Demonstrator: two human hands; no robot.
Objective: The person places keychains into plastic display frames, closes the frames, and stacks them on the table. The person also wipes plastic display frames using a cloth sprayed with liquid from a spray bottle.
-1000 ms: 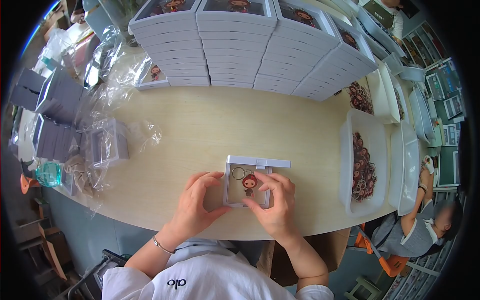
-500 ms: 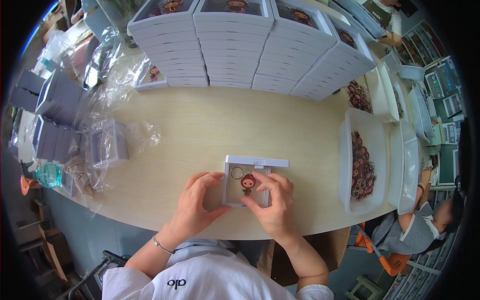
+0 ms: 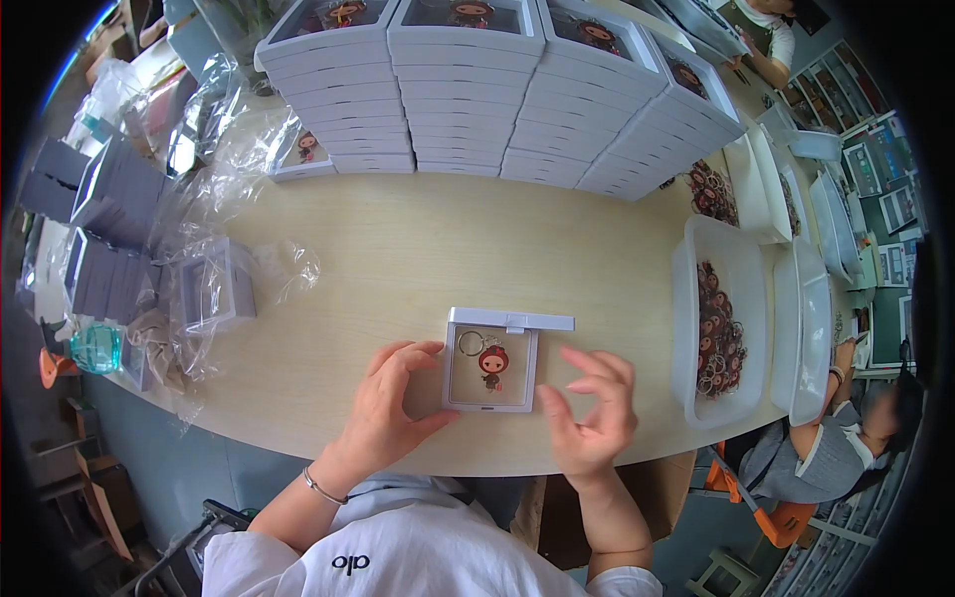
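Observation:
A square display case (image 3: 493,407) with a clear window lies flat on the table, its narrow white lid strip (image 3: 545,321) standing out along the far edge. Inside it lies a keychain (image 3: 493,366) with a red-hooded doll figure and a metal ring. My left hand (image 3: 390,406) steadies the case at its left side, fingertips near the upper left edge and thumb at the lower left corner. To the right of the case, apart from it, my right hand (image 3: 594,413) is open with fingers spread and nothing in them.
Stacks of filled display cases (image 3: 463,99) line the table's far side. At right stands a white bin (image 3: 684,328) of keychains, beside other bins. Clear plastic wrap (image 3: 224,184) and more cases (image 3: 214,289) are at left. Another person (image 3: 816,453) sits at right.
My right hand has let go of the keychain and moved right, off the case. The keychain stays inside. My left hand has not moved.

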